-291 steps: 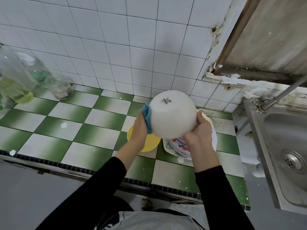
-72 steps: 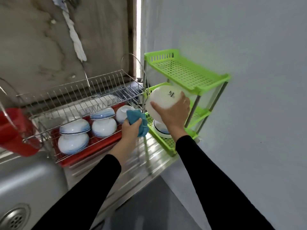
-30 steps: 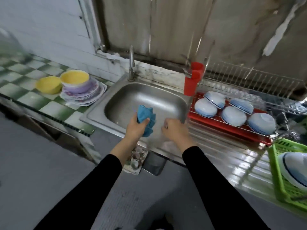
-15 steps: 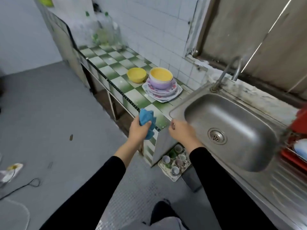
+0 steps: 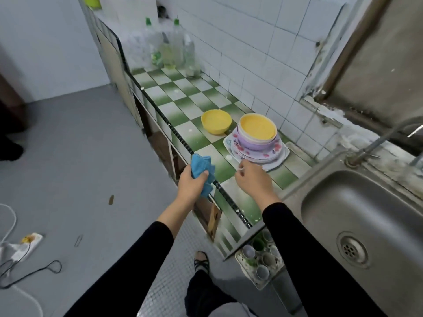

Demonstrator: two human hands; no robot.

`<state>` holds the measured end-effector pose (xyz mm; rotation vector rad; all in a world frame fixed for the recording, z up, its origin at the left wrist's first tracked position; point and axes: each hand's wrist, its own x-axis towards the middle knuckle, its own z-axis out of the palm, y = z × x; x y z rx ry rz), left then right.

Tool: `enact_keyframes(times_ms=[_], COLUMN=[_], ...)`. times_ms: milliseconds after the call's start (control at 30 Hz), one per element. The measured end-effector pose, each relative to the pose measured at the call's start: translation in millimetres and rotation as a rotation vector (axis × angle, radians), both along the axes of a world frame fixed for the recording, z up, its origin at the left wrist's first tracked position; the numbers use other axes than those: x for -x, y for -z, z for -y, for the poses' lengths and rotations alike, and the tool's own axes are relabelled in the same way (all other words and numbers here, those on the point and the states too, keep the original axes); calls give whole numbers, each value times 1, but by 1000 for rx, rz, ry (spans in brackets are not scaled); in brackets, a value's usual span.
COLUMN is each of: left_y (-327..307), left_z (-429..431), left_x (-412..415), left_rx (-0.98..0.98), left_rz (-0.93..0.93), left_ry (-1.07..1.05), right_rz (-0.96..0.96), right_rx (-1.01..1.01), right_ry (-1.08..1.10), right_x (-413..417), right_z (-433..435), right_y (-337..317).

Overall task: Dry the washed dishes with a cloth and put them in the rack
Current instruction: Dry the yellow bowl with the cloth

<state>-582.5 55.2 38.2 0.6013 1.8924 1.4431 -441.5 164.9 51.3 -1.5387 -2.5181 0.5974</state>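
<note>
- The left hand (image 5: 192, 183) is gripping the blue cloth (image 5: 201, 165), bunched up, over the near edge of the table (image 5: 183, 104).
- The right hand (image 5: 253, 183) is holding nothing. Its fingers are bending loosely and it is reaching out to the far right.
- The wet dishes are sitting on the table, just past the right hand. There is a pile of flowery plates (image 5: 274, 156) lying flat, with a purple bowl (image 5: 254, 144) on top and a yellow bowl (image 5: 257, 129) inside that.
- The right hand's fingertips are coming just beside the near rim of the plates. I cannot tell if they are touching.
- The right hand is nearer the pile than the left hand, so I think it is going to pick the next dish.
- Another yellow bowl (image 5: 216, 121) is sitting alone, just left of the pile.
- The sink (image 5: 366, 202) is on the right. The rack is not showing.
- Half a second ago the right hand was by the sink corner, well apart from the pile. Now it is close to it. The cloth is staying in the left hand.
</note>
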Motion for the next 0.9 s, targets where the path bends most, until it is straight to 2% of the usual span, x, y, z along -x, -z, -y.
enact_keyframes(times_ms=[267,600,767,900], left_y=[3,31,39,38], left_z=[-107,-192,-243,-279], left_x=[81,156,196,231], left_rx=[49,108,139,162], left_rz=[3,60,78,56], left_ry=[6,76,177,281], right_rz=[48,29,-108,-343], right_rx=[27,157,362,550], right_ry=[8,96,327,639], right_x=[81,156,195,222], right_z=[-98,-160,-193,-216], right_y=[22,58,83,97])
